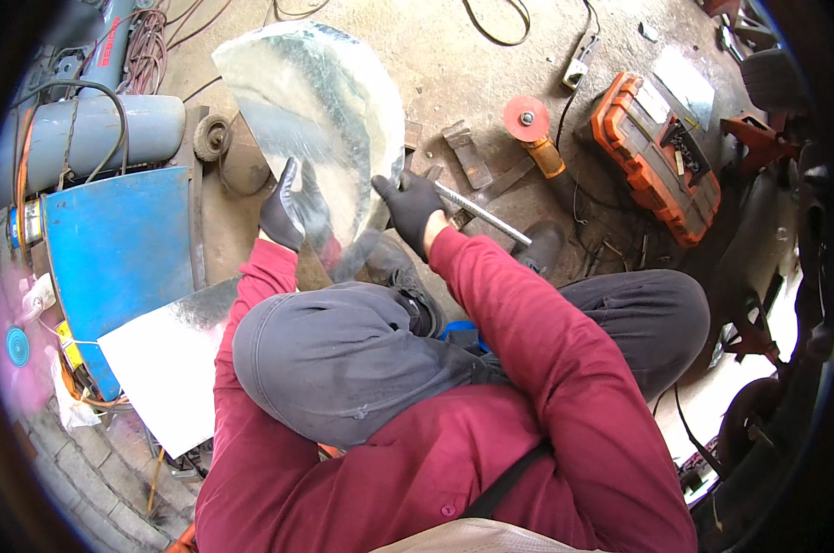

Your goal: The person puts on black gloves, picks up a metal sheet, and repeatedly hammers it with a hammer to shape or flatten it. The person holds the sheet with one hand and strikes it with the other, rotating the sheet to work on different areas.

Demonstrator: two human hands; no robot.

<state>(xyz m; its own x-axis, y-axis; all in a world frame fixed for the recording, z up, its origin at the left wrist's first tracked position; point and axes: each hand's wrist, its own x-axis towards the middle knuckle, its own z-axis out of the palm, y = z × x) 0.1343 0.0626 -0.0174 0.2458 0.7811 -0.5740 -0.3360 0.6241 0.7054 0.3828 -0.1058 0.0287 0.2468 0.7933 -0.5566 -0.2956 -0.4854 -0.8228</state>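
Note:
A shiny, half-round metal sheet [334, 101] is held up in front of my knees, its curved edge to the far right and my sleeve mirrored in it. My left hand [281, 210], in a black glove, grips the sheet's left edge, one digit stretched along its face. Also black-gloved, my right hand [411, 205] is closed at the sheet's right edge, the thumb against the metal. A silver metal rod [483, 214] sticks out of the right hand toward the lower right; its other end is hidden behind the hand.
An angle grinder [541, 152] with a red disc lies on the floor beside a metal block [467, 155]. Farther right stands an orange-black toolbox [652, 152]. On the left are a blue panel [122, 258], a bright flat sheet [172, 369] and a grey cylinder [145, 129]. Cables [504, 37] cross the floor.

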